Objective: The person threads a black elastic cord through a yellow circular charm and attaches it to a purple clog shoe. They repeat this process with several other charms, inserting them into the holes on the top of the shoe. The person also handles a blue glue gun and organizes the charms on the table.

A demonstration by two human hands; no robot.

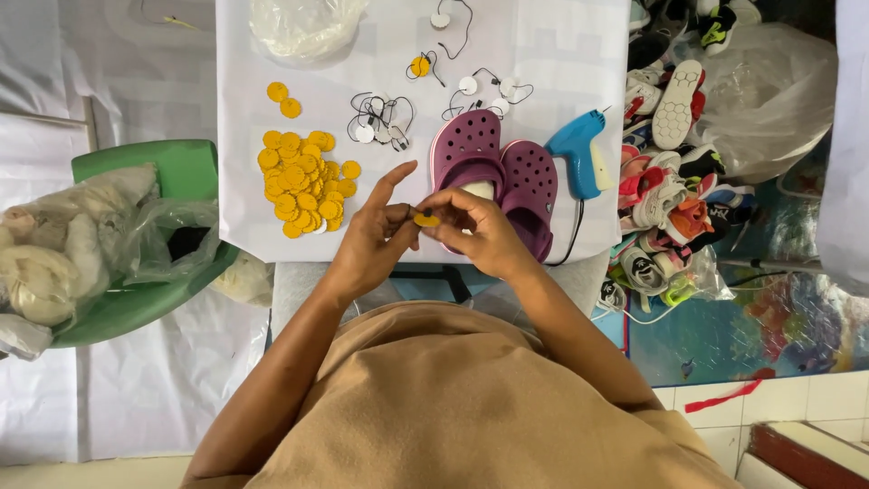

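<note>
Both my hands meet over the near edge of a white-covered table point(561, 54). My left hand point(376, 237) and my right hand point(475, 226) pinch one small yellow round disc point(426, 220) between their fingertips, the left index finger sticking up. Just behind my right hand lies a pair of purple perforated clogs point(529, 181), side by side. A heap of matching yellow discs point(303, 186) lies left of my hands.
A blue glue gun point(584, 154) lies right of the clogs. White round tags with black strings point(380, 118) are scattered at the back, beside a clear plastic bag point(303, 27). A pile of small shoes point(665, 208) sits right; a green chair point(172, 172) with bags stands left.
</note>
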